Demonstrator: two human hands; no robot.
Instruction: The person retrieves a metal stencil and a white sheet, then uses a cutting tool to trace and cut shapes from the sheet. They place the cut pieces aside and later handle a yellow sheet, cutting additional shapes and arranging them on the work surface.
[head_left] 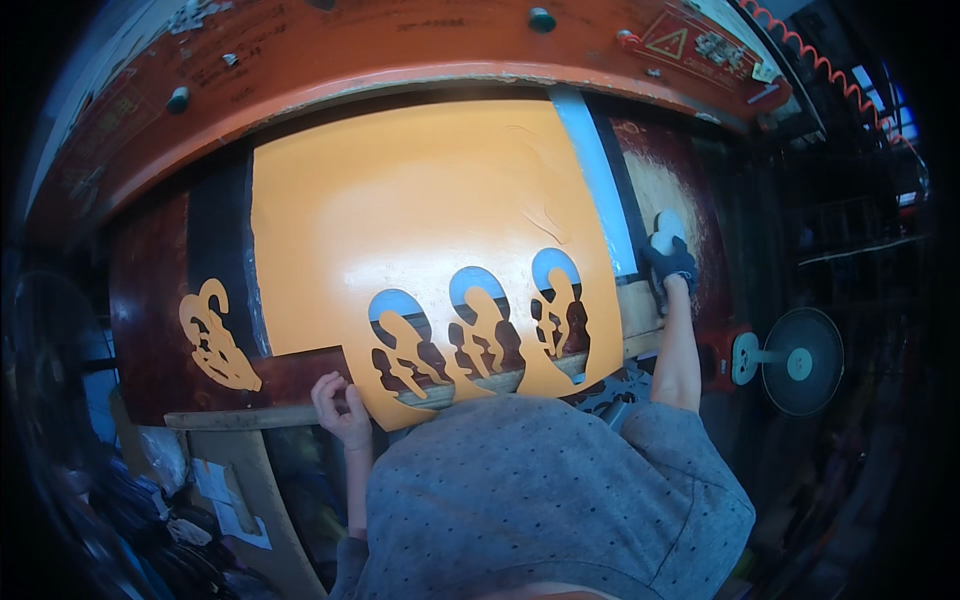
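A large orange sheet lies on the work surface, with three insole-like shapes cut out along its near edge. My bare left hand is beside the sheet's near left corner, fingers bent and apart; whether a fingertip touches the edge is hard to tell. At the right, my right hand in a dark glove closes on a pale piece with rounded lobes; its lower part is hidden by the fingers. Left of the sheet lies a loose orange cut piece with openings through it.
An orange-red machine beam with knobs and a warning label spans the far side. A light blue strip shows along the sheet's right edge. A round fan stands at the right. Cardboard and plastic-wrapped items lie below left.
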